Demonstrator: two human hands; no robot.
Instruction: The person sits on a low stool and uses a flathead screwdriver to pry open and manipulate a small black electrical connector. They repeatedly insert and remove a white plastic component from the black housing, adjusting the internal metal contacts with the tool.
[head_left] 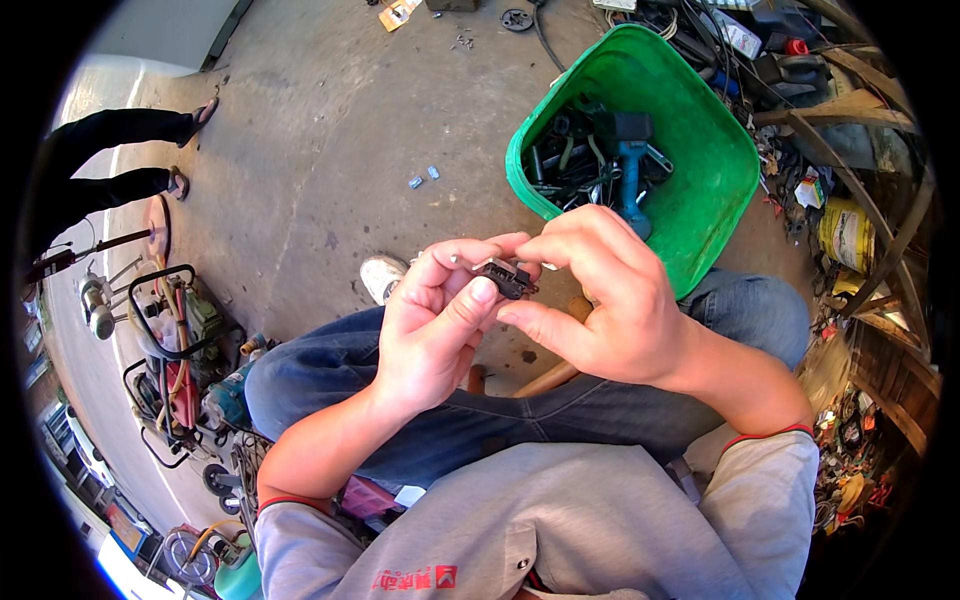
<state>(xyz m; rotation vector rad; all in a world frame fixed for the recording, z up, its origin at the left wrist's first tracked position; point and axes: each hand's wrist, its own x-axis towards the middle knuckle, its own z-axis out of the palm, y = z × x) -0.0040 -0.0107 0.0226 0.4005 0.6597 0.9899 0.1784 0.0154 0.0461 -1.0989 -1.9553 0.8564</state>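
Above my lap, my left hand is closed around a small black part with a boxy, open-sided body. It looks like a switch from a power tool, though its exact kind is not certain. A small pale tip sticks out by the left forefinger. My right hand is curled at the part's right side, thumb and forefinger close to its end. Whether the right fingertips pinch something there is too small to make out. Just beyond my hands stands a green plastic bin holding a teal cordless tool, pliers and other dark tools.
Two small blue-grey pieces lie on the concrete floor. A wooden handle shows between my legs. Machinery with hoses stands left, near a person's legs. Scrap, wooden boards and a yellow bucket crowd the right.
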